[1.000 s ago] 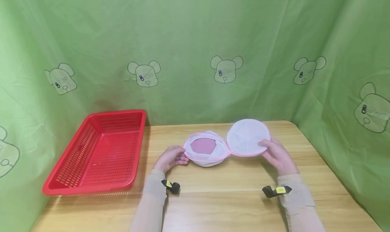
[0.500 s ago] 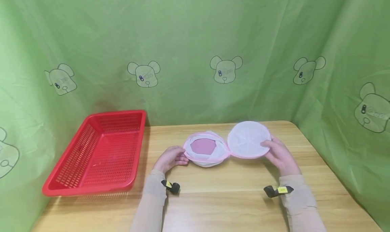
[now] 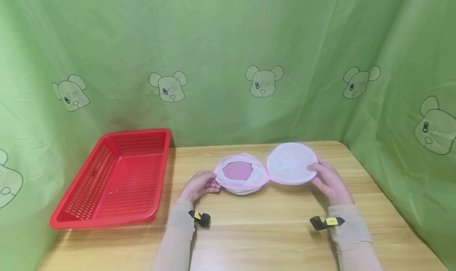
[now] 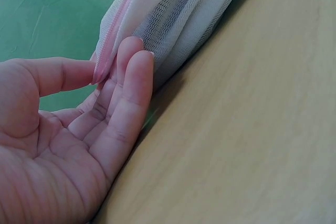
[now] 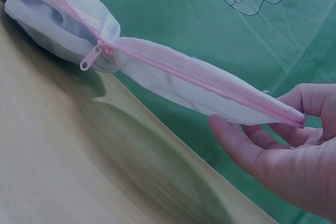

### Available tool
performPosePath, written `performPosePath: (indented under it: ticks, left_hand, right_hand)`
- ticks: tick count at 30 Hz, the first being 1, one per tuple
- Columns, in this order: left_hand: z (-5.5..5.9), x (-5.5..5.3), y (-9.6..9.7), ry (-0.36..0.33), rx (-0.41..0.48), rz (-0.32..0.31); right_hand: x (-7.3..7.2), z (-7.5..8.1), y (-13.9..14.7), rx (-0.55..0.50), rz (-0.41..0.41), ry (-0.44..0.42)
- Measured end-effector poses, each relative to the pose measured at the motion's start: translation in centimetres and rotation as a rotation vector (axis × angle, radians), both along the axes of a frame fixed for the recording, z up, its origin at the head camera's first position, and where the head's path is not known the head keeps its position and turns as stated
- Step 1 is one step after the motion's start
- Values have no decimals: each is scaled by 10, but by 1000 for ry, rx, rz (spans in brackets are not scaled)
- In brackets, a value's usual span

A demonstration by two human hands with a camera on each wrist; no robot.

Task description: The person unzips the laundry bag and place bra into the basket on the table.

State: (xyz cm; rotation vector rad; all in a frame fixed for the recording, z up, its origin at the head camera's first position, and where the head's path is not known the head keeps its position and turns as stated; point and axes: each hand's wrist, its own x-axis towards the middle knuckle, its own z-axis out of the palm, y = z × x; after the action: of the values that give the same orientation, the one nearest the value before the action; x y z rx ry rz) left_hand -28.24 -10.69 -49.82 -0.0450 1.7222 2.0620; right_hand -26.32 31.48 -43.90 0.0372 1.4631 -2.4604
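Observation:
A white mesh laundry bag (image 3: pixel 241 191) with pink zipper trim lies unzipped on the wooden table, its round lid (image 3: pixel 292 163) folded out to the right. Something flat and pink (image 3: pixel 237 171) shows inside the opening. At the bag's left edge, my left hand (image 3: pixel 198 186) pinches the zipper trim between thumb and fingers. My right hand (image 3: pixel 329 184) grips the far right rim of the lid, thumb on top, holding it raised above the table. In the right wrist view the zipper pull (image 5: pixel 90 57) hangs where lid and body join.
A red perforated plastic basket (image 3: pixel 132 184) stands at the left of the wooden table (image 3: pixel 256 239). Green curtains (image 3: pixel 213 33) with bear-head prints enclose the back and both sides. A black wrist camera sits on each sleeve.
My right hand has shifted slightly right, and the lid has moved right and a little lower with it. The left hand and the bag's body have stayed put.

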Motion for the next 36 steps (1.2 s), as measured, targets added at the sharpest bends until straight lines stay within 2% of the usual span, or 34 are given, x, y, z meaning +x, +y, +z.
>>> performPosePath:
  ticks: [14,20,24,31,36]
  left_hand:
    - [2,-2,1,-4,-7,1]
    - [1,-2,0,-5,-5,5]
    - [1,-1,0,-4,-3,4]
    - [0,0,0,-1,-5,7]
    - [-1,0,-1,-2,-4,5]
  right_hand:
    - [-1,-6,9,-13,-6,-39]
    - [0,-9,13,35,-10,-58]
    - [-1,-13,16,26,-4,-63]
    - [-1,-20,20,93,-13,-108]
    - [-2,-27,23,82,4,-106]
